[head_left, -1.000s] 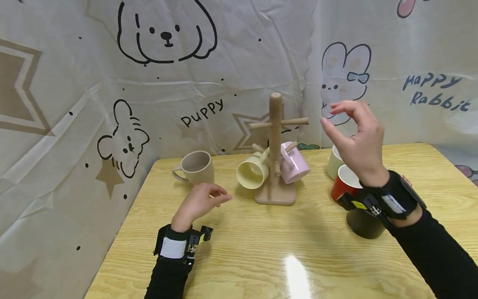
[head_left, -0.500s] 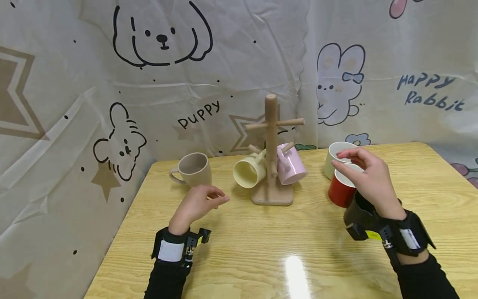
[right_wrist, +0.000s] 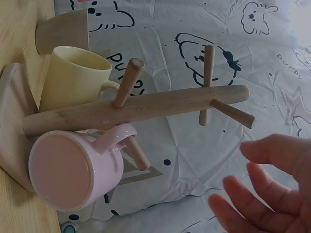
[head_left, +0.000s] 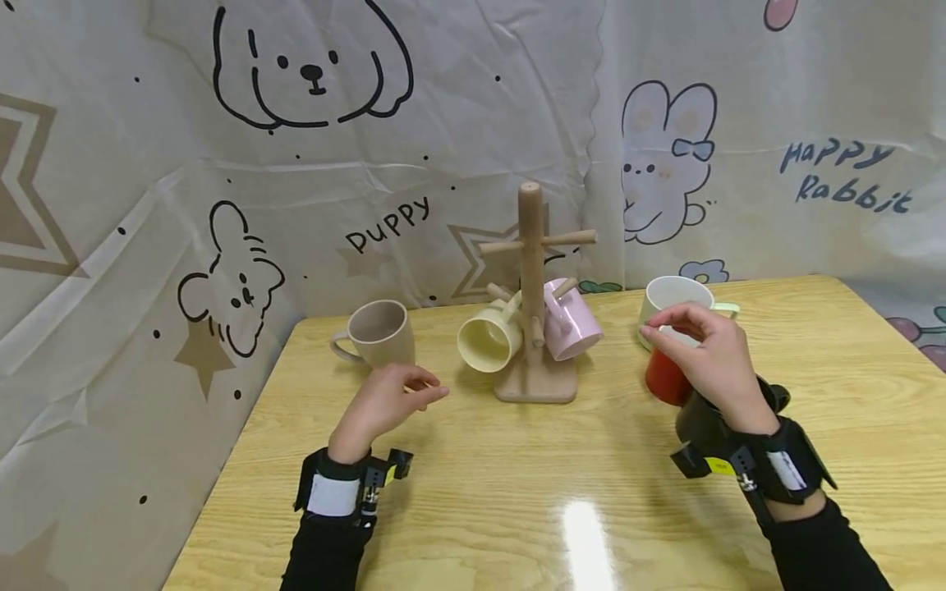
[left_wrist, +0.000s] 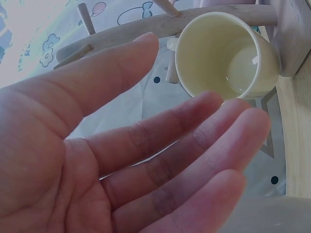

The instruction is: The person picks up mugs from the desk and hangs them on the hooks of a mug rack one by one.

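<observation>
My left hand point(head_left: 384, 406) hovers low over the table with fingers loosely bent, holding nothing. It is just in front of a beige mug point(head_left: 383, 332). In the left wrist view a pale yellow mug point(left_wrist: 218, 56) appears beyond the fingertips, apart from them. My right hand point(head_left: 709, 361) is over a red mug point(head_left: 665, 379) and a black mug point(head_left: 695, 427), partly hiding both. Its fingers are relaxed, and the right wrist view shows nothing between them. A wooden mug tree point(head_left: 530, 238) in the middle carries the yellow mug and a pink mug point(head_left: 580, 324) on its lower pegs.
Behind the red mug stands a pale green mug point(head_left: 676, 287) with its handle to the right. The tree's upper pegs point(head_left: 569, 238) stick out sideways. A printed cloth point(head_left: 458, 107) hangs behind the wooden table point(head_left: 473, 492).
My right hand came down from in front of the rabbit drawing to over the red and black mugs, then shifted slightly left. The left hand stays in place; the view shifted a little.
</observation>
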Available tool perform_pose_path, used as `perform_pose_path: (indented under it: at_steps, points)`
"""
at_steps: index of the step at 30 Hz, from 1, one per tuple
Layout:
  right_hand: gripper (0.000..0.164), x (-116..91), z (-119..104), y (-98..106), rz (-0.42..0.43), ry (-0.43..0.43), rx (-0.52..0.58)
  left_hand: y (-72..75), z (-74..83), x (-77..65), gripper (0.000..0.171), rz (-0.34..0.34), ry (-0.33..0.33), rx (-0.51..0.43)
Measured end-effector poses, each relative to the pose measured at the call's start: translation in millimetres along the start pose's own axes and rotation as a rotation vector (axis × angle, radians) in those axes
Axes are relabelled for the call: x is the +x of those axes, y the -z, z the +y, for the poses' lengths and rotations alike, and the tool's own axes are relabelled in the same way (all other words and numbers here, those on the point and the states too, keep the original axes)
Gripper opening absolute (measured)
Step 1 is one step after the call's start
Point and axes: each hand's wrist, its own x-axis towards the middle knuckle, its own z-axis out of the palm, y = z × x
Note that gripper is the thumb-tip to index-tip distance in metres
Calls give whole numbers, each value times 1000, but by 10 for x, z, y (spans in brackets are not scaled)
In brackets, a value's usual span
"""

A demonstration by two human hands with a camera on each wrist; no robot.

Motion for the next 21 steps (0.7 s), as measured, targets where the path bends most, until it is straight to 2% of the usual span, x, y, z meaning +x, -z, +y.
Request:
perform_pose_path:
  at_steps: [3, 7, 10, 14, 17, 21]
  points:
    - [28, -11, -14, 31, -69, 8, -48, 9, 1, 7, 24, -1, -5, 5]
    - [28, -21, -1, 55, -163, 59, -149, 1, -1, 7, 23, 4, -8, 8]
    - [26, -28, 31, 38, -240, 157, -241, -25, -9, 3, 23, -3, -10, 7]
    - [24, -30, 64, -15, -392, 316, -355, -48, -8, 6, 24, -20, -5, 12]
    - [26, -20, 60, -38, -483, 370, -393, -47, 3, 19, 24, -22, -2, 14]
    - [27, -15, 40, -20, -492, 373, -407, -37, 10, 32, 25, -22, -6, 20]
